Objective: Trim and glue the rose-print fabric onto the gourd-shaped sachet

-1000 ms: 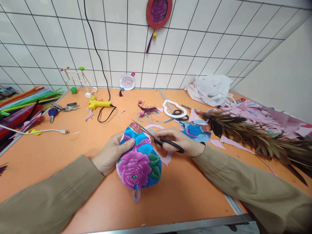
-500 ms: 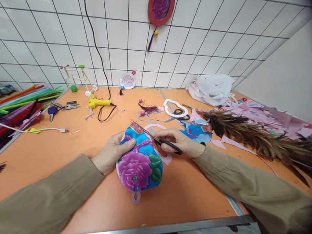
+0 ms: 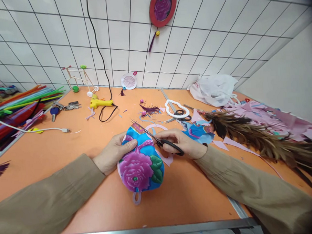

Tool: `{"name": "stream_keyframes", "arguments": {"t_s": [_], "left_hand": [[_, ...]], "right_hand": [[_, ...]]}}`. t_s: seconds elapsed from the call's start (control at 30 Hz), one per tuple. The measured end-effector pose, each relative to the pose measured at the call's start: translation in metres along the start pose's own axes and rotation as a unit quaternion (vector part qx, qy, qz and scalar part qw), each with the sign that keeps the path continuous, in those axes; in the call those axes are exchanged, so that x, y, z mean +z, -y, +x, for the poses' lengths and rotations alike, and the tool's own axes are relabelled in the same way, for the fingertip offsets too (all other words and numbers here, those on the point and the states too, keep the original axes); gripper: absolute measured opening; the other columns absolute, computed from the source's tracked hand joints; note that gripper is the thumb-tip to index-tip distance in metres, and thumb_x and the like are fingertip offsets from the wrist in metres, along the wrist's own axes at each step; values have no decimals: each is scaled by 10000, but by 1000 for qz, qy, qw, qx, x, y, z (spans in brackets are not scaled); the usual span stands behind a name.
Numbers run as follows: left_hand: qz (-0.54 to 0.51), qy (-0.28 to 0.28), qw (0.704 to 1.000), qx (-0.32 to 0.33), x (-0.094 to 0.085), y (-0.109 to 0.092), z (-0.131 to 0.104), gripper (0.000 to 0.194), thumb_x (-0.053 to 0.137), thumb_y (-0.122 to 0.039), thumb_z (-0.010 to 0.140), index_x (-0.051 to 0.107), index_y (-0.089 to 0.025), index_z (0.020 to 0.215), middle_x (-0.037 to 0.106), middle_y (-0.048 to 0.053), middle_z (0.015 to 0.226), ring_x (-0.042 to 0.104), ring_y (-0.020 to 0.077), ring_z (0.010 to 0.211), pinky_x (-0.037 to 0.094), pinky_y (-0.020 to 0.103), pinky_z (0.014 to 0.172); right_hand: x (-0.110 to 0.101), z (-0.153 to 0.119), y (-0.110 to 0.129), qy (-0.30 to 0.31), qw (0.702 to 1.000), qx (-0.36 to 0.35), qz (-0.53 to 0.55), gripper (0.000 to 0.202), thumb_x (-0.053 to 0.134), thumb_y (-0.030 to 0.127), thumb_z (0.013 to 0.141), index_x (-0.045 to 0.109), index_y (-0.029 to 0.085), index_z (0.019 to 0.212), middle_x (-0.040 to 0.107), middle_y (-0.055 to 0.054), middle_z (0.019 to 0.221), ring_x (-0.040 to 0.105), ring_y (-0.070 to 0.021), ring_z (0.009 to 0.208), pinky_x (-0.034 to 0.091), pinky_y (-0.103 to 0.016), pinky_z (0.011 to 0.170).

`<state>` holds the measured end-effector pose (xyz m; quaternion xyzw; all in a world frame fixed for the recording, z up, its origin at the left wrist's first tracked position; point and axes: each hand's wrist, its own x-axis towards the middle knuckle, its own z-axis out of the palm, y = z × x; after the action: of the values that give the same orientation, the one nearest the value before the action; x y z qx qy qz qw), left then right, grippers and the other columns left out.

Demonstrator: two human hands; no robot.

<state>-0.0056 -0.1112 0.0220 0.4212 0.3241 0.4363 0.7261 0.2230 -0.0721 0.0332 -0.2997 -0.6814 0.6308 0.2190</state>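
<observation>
1. The left hand [image 3: 112, 153] grips the flowered cloth [image 3: 141, 166] by its upper left edge, above the orange table [image 3: 97, 202].
2. The right hand [image 3: 181, 143] is closed around the black-handled scissors [image 3: 170, 145], their blades lying across the cloth's top.
3. A pale loop [image 3: 136, 198] hangs at the cloth's lower end.
4. From here I can read no brand, label or writing, not even on the yellow glue gun [image 3: 101, 103].

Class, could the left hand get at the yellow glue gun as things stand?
Probably, once the left hand lets go of the flowered fabric; only the black cord lies before the yellow glue gun.
</observation>
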Motion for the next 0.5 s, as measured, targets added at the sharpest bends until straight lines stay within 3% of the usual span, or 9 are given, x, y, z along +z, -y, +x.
{"name": "stream_keyframes", "arguments": {"t_s": [0.5], "left_hand": [[-1,14,1000,-6,-3,1,0,275,847,-357,690,717,-150,815,752,58,744,698,173,642,556,256,622]], "right_hand": [[-3,0,-2,-3,1000,18,21,631,769,652,653,628,104,932,552,23,545,473,-72,426,356,-195,412]]}}
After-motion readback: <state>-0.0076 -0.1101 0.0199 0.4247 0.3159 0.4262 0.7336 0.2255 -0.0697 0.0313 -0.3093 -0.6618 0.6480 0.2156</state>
